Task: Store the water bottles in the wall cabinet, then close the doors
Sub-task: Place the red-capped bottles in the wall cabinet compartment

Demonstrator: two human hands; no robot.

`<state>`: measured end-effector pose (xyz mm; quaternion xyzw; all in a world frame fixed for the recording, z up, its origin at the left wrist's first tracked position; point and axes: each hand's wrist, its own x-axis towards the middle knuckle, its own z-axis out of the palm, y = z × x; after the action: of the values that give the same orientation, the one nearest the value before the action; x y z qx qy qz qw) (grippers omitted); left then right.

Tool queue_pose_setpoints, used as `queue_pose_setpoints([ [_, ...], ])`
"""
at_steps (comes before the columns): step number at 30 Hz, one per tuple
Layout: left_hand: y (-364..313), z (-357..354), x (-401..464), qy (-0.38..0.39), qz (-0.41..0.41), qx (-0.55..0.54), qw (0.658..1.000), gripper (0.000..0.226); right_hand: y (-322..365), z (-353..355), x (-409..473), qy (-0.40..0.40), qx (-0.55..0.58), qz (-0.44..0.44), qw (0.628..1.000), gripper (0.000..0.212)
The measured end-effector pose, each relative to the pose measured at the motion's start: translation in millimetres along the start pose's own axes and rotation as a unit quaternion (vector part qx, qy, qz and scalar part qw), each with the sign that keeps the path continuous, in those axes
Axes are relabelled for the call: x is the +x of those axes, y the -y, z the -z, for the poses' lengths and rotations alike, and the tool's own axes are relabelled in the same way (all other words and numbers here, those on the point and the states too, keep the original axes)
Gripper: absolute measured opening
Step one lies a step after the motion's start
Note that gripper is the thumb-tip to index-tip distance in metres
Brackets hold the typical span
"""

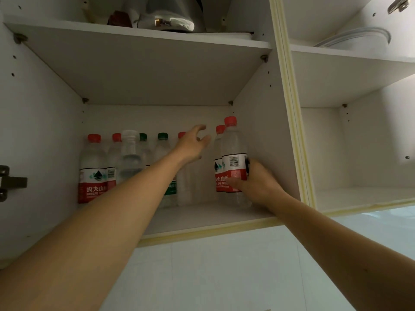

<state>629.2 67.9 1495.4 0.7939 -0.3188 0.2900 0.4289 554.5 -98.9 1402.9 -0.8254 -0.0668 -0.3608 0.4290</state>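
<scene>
— looking nearly done? right hand point(258, 182) grips a red-label bottle point(234, 162) at the bottom shelf's point(202, 218) right end.
— left hand point(194, 143) hangs spread, holding nothing. other bottles point(93, 169) line the back; doors not closed yet.

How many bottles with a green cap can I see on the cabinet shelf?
2. One green cap is just behind the clear bottle; the other green cap stands right of it, beside the left arm. More may be hidden behind it.

head view, upward, close to cabinet point(289, 90)
</scene>
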Motion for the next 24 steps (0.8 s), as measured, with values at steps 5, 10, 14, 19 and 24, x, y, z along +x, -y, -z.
queue_pose_setpoints([
  [5,9.7,-14.8,18.7,0.090,0.125,-0.140,0.978,0.064,-3.3,1.4,1.9,-0.013,0.003,0.001,1.000,0.053],
  [10,10.8,-25.3,19.2,0.164,0.150,-0.232,0.947,0.071,-4.4,0.3,3.9,-0.019,0.000,-0.003,1.000,0.054],
  [14,10.4,-26.8,16.4,0.151,0.131,-0.245,0.949,0.072,-3.4,-0.2,2.9,-0.019,-0.008,-0.009,1.000,0.053],
  [19,13.8,-23.1,13.6,0.093,0.114,-0.193,0.970,0.072,-3.2,-0.1,6.0,-0.014,-0.030,-0.023,0.999,0.053],
  [24,21.8,-16.4,16.4,0.031,0.061,-0.066,0.995,0.075,2.9,-3.0,16.8,0.002,-0.075,-0.057,0.995,0.060],
])
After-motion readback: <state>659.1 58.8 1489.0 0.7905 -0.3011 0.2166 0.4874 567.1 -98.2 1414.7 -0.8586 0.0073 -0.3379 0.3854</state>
